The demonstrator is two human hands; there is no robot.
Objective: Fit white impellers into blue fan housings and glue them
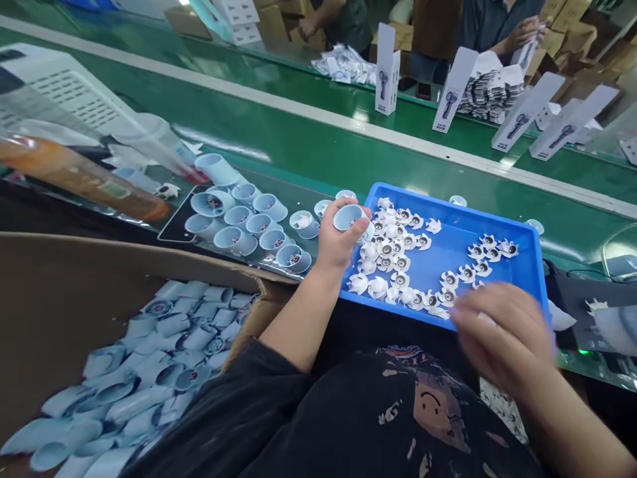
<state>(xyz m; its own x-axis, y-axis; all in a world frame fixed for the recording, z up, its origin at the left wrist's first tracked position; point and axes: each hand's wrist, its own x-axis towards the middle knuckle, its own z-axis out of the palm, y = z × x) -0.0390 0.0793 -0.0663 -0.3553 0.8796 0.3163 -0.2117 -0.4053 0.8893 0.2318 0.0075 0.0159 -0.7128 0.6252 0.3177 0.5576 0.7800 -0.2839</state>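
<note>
My left hand (336,240) is closed round a light blue plastic tube-shaped housing (350,216), its round opening tipped up toward me. Beside it lies the blue tray (440,255), which holds many white fan impellers (388,249), crowded at the left and along the front edge. A smaller group of impellers (490,249) sits at the tray's right. Over the tray's front right corner, my right hand (502,325) is smeared by motion, so its fingers and anything in them cannot be made out. Several similar housings (239,216) stand left of my left hand.
A cardboard box (249,302) full of blue housings (164,358) is at lower left. An orange-brown bottle (79,172) and a white basket (74,93) lie at left. White printed boxes (450,89) stand across the green conveyor (308,149). People's hands (527,33) show at the far side.
</note>
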